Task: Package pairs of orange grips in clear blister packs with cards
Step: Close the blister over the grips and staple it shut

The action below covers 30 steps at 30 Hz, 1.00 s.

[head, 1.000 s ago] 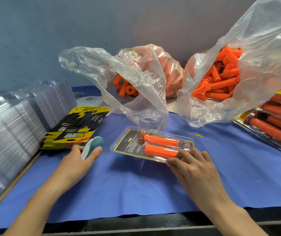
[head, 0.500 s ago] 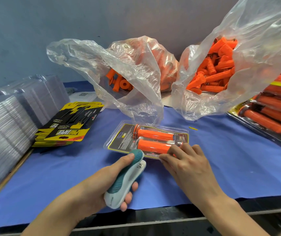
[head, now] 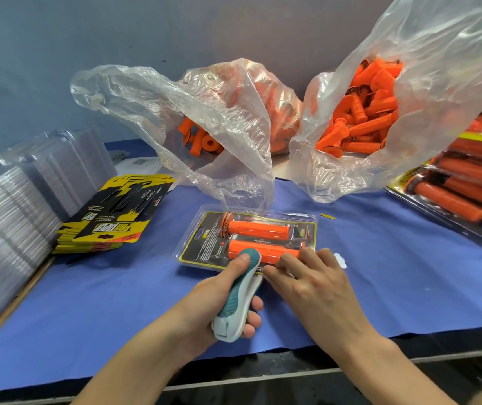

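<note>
Head view: the blister pack (head: 204,244) lies just beyond both hands' fingers, its two orange grips (head: 254,228) running left to right across them. The left hand (head: 219,299), the nearer one, is wrapped round a teal hand tool (head: 238,296) nosing onto the pack's near edge, beside the right hand (head: 313,285), whose straight fingers press that edge flat

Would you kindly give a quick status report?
Left hand grips teal tool at blister pack's near edge. Right hand presses pack down. Both orange grips seated. Nothing blocking.
</note>
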Tool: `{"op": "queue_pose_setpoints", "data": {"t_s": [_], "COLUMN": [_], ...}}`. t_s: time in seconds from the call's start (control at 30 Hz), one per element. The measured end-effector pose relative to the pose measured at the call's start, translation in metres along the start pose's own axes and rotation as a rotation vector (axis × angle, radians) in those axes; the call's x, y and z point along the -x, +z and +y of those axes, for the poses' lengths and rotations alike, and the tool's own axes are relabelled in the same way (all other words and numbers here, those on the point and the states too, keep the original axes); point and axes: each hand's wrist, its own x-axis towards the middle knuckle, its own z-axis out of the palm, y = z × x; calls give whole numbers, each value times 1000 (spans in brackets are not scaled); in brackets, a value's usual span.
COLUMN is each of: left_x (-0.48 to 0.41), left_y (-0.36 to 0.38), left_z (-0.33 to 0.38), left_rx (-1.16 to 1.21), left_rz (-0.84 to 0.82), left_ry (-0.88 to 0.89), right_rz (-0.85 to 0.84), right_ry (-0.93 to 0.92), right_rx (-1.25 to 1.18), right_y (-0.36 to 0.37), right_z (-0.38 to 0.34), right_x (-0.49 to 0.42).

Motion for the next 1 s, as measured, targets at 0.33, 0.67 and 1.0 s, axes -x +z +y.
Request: {"op": "queue_pose_setpoints", "data": {"t_s": [0.33,0.67,1.0], "left_x": [-1,-2,-3], "left_y": [-2,2,1], "left_z": [-3,-3,-6], "left_rx": [0,36,3], "left_rz": [-5,-39,-24], "left_ry": [7,6,33], "right_rz": [32,47,57], "right_ry": [17,1,-1], "right_rx": [-55,-54,-52], "right_y": [1,4,4], "right_z": [0,1,0], "right_x": [0,1,1]}}
